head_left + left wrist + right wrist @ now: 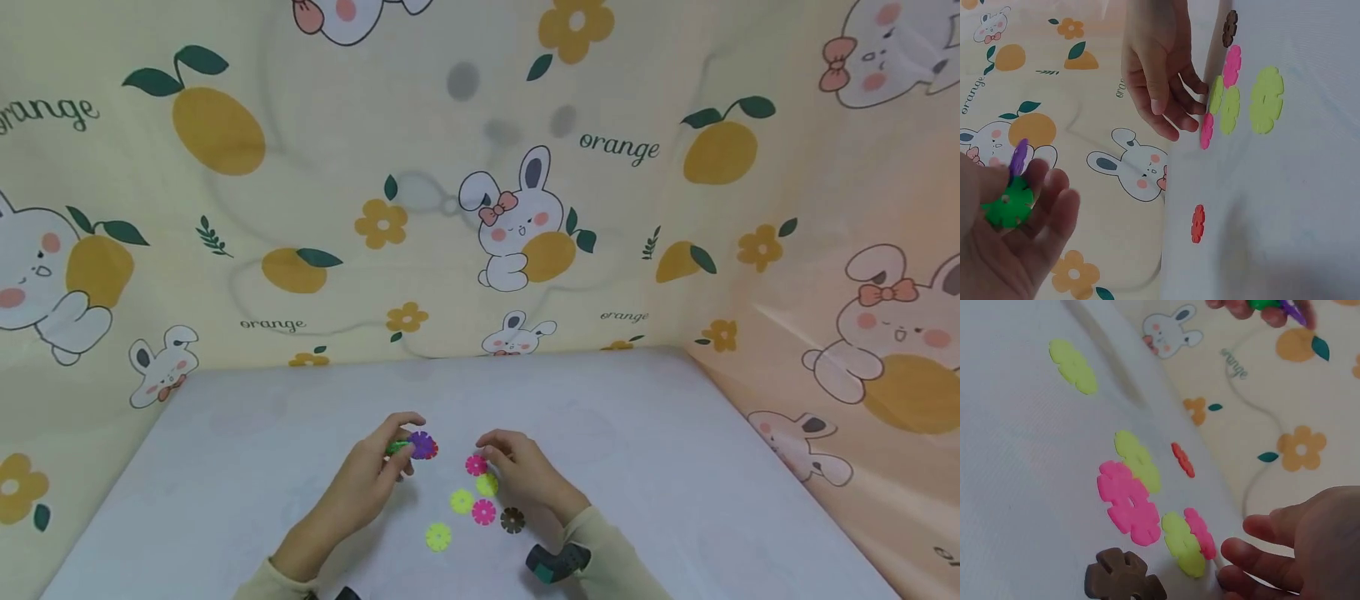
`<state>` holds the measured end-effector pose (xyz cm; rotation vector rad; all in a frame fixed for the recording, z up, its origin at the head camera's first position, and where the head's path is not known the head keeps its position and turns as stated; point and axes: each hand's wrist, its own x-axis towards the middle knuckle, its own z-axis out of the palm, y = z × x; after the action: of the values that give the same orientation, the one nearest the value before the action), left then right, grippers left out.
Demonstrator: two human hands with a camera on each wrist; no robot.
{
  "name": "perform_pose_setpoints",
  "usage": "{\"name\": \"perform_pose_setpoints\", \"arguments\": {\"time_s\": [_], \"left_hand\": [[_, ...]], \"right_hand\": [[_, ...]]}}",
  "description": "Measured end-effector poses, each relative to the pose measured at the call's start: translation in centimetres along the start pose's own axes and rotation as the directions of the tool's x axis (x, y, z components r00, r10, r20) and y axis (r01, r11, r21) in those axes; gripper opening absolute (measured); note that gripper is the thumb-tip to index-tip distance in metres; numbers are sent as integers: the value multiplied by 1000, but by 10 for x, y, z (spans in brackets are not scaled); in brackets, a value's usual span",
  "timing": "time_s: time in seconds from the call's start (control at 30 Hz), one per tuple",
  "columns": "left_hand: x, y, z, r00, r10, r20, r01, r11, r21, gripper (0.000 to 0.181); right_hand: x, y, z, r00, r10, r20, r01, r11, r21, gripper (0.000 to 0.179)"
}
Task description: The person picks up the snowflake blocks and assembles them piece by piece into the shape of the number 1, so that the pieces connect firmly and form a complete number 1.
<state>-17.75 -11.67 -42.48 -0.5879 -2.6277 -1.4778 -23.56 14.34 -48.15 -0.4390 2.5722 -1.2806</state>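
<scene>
My left hand is raised over the table, pinching a green notched plastic disc and a purple one. These two discs meet at an angle, apparently slotted together. My right hand, its fingers loosely bent with nothing visible between them, hovers beside a pink disc and a yellow disc that lie overlapping. Another pink disc touches a second yellow disc. A brown disc lies near the right wrist. Beyond the left hand is a red disc on the table.
One more yellow disc lies nearer the front, apart from the others. The white tabletop is bordered by a printed cloth at the back and sides. A dark wrist strap sits on the right sleeve.
</scene>
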Motion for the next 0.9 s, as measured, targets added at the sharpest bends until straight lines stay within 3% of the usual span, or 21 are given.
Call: {"name": "perform_pose_setpoints", "arguments": {"time_s": [0.13, 0.27, 0.47, 0.67, 0.9], "left_hand": [[0, 2, 0, 997, -59, 57, 60, 998, -19, 31], [0, 4, 0, 992, -120, 36, 120, 993, 9, 38], [1, 4, 0, 993, -119, -15, 120, 992, 46, 34], [1, 2, 0, 991, -128, 25, 128, 992, 7, 32], [1, 4, -3, 990, -118, 74, 120, 992, -24, 32]], "right_hand": [[-1, -2, 1, 1000, 4, -11, -4, 999, -52, 23], [-1, -2, 4, 1000, 13, -20, -16, 990, -141, 31], [0, 0, 10, 998, -36, -45, 23, 964, -265, 34], [-2, -2, 18, 994, -90, -65, 62, 935, -348, 26], [-3, -6, 20, 994, -100, -46, 80, 940, -331, 18]]}}
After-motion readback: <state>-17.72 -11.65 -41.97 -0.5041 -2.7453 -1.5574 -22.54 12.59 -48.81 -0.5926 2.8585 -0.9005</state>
